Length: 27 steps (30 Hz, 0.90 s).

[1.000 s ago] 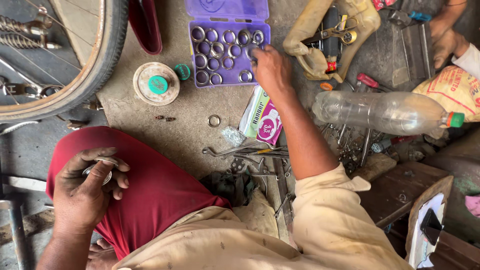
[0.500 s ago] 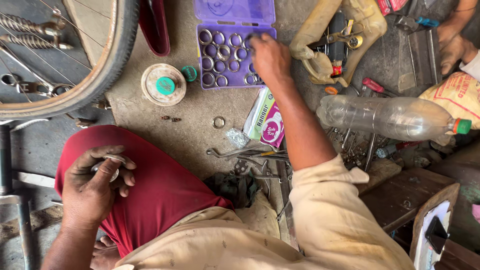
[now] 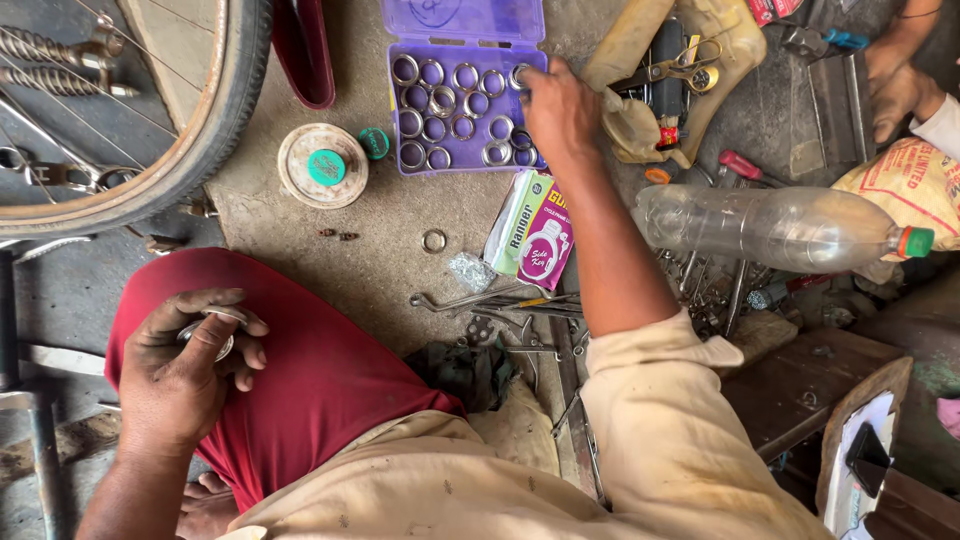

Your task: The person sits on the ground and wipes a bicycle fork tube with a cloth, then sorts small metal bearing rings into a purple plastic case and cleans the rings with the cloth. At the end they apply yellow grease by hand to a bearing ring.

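Observation:
My left hand (image 3: 190, 370) rests above my red-clad knee, its fingers closed around a small round metal part (image 3: 215, 335). My right hand (image 3: 558, 110) reaches forward over the right side of an open purple plastic box (image 3: 462, 100) whose compartments hold several metal rings. Its fingertips touch the rings at the box's right edge; whether they pinch one is hidden. A single loose metal ring (image 3: 434, 241) lies on the concrete floor below the box.
A bicycle wheel (image 3: 150, 130) fills the upper left. Near the box lie a round tin with a green cap (image 3: 322, 165), a small carton (image 3: 532, 228), wrenches (image 3: 500, 300), a clear plastic bottle (image 3: 770, 228) and a tan tool pouch (image 3: 680, 70). Another person's hand (image 3: 895, 95) is at upper right.
My right hand has shifted slightly along the right edge of the purple box. The left hand keeps its hold on the metal part, with the view drifting a little.

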### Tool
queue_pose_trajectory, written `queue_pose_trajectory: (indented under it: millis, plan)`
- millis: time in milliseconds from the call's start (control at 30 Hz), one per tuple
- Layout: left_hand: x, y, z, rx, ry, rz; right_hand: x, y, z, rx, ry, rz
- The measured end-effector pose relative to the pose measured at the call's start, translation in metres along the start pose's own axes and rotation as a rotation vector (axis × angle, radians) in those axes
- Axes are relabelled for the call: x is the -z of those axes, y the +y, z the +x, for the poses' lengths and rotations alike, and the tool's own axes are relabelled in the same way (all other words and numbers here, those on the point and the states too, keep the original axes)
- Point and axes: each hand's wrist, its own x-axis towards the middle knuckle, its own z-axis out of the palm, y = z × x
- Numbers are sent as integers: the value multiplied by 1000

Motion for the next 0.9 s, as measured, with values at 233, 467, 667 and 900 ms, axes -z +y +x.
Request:
queue_pose_trajectory:
  millis: [233,467,667,900]
  plan:
    - [-1,2,0,6,22,-31,2,10,-9,-199,140,314]
    - [1,3,2,28,-1,-33,11,10,-29,-42,38,227]
    - [-3,4,1,4,1,-12,-17,-20,8,119,69,-11]
    - [-4,5,-2,-6,24,-2,-28,-22,24,129,-50,-64]
